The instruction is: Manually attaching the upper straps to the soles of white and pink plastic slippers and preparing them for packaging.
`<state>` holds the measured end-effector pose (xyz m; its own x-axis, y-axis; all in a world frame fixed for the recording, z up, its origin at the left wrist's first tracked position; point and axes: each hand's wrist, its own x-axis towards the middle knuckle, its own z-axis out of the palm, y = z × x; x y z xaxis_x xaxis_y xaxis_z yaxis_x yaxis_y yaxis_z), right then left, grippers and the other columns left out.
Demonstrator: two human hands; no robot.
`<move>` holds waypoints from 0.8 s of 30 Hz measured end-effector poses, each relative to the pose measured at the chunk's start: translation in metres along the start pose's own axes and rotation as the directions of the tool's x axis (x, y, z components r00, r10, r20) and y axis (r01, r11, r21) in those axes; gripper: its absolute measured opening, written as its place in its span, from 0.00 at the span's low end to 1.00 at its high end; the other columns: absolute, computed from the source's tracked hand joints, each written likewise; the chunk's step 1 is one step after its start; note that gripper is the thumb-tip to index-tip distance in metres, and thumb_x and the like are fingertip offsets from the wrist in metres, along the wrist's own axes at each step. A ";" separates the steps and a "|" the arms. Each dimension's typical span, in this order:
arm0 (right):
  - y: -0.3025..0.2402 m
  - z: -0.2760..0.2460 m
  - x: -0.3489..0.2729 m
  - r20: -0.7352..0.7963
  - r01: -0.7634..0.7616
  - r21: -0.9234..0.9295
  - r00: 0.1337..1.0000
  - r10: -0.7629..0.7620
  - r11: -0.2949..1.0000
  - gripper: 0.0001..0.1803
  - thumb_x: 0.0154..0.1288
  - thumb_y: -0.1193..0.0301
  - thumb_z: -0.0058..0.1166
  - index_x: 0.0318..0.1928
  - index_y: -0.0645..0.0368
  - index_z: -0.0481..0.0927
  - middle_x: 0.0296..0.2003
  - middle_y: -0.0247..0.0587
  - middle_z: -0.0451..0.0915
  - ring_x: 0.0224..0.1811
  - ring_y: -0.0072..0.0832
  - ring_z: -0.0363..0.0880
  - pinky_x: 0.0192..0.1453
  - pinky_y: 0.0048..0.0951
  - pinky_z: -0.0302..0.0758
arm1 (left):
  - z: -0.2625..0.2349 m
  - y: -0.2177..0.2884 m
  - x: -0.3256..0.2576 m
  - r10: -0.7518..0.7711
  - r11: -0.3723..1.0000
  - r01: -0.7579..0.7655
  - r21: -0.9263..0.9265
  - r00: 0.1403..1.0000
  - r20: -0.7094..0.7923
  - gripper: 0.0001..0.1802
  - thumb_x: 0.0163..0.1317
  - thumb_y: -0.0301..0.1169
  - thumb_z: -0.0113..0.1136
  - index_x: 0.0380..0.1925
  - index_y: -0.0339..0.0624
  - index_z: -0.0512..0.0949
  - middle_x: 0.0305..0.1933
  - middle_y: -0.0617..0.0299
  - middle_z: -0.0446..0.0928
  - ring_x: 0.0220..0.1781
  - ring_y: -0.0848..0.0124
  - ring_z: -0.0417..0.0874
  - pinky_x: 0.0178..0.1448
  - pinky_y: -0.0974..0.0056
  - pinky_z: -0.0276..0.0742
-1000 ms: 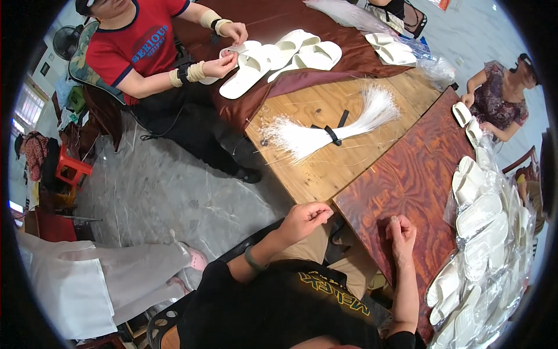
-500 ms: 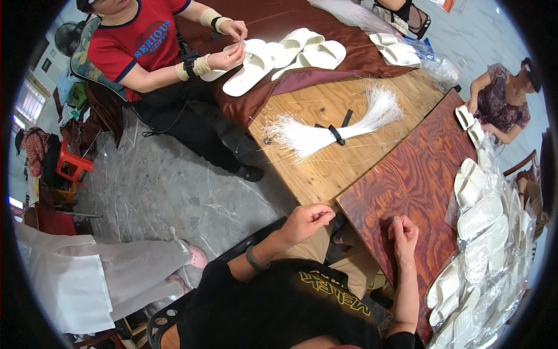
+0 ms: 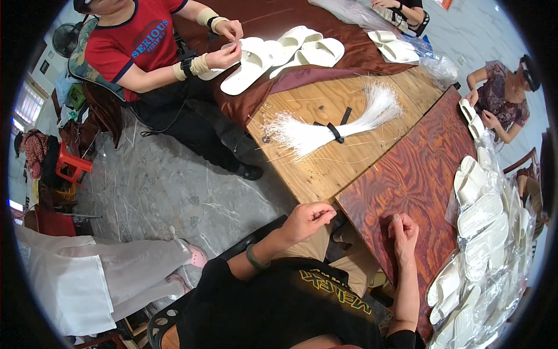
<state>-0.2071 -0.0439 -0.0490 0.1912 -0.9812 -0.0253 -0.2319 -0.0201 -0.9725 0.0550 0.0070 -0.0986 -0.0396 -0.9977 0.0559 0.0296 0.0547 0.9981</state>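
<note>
Far left of the dark-red board (image 3: 424,157), a red plastic stool (image 3: 74,167) stands on the grey floor (image 3: 180,203). Closer to the board but well apart: co-worker in red tee (image 3: 116,55), hands up, fingertips nr each other; can't tell what's btwn. White slippers (image 3: 247,72) lie by those hands on brown cloth (image 3: 256,17), up-left of the board. Just off the board's near L corner: L hand (image 3: 311,221), thumb & index narrow, tips together; can't tell if a thin strand's btwn. L of the board: bundle of white strands (image 3: 314,141), tied w/ black band (image 3: 335,133), on a pale wood tabletop (image 3: 296,180). Over the board's near L part: R hand (image 3: 403,235), fingers curled in narrow, thumb by index; can't tell if it touches the board or pinches anything. Along the board's R edge: more slippers (image 3: 479,215), white, in clear plastic. At its far R corner: 2nd co-worker (image 3: 508,87), one hand at a white slipper (image 3: 467,109).
</note>
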 end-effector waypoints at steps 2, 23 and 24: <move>0.001 0.000 0.000 0.009 0.004 0.007 1.000 -0.004 1.000 0.18 0.68 0.66 0.49 0.20 0.59 0.71 0.17 0.27 0.68 0.18 0.13 0.62 0.23 0.17 0.60 | 0.000 -0.001 -0.001 0.002 1.000 -0.002 0.001 1.000 -0.002 0.07 0.62 0.28 0.56 0.34 0.34 0.77 0.22 0.66 0.74 0.24 0.83 0.71 0.28 0.75 0.67; -0.003 0.001 0.001 0.008 0.019 -0.012 1.000 -0.018 1.000 0.17 0.68 0.66 0.49 0.21 0.58 0.70 0.17 0.26 0.68 0.19 0.12 0.62 0.23 0.17 0.59 | -0.019 0.001 -0.002 -0.006 0.999 0.009 0.044 0.999 -0.053 0.09 0.62 0.26 0.56 0.39 0.32 0.77 0.30 0.64 0.78 0.31 0.82 0.77 0.34 0.75 0.74; -0.002 0.002 0.004 0.008 0.038 -0.011 0.999 -0.038 0.999 0.17 0.68 0.66 0.49 0.21 0.58 0.70 0.17 0.26 0.68 0.19 0.12 0.62 0.23 0.17 0.59 | -0.024 0.005 0.001 -0.007 1.000 0.010 0.029 0.994 -0.110 0.08 0.62 0.26 0.56 0.38 0.32 0.77 0.31 0.65 0.78 0.31 0.81 0.77 0.35 0.75 0.73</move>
<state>-0.2043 -0.0475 -0.0476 0.2078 -0.9781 0.0099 -0.2354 -0.0598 -0.9701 0.0794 0.0057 -0.0942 0.0704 -0.9965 0.0455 -0.0001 0.0456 0.9990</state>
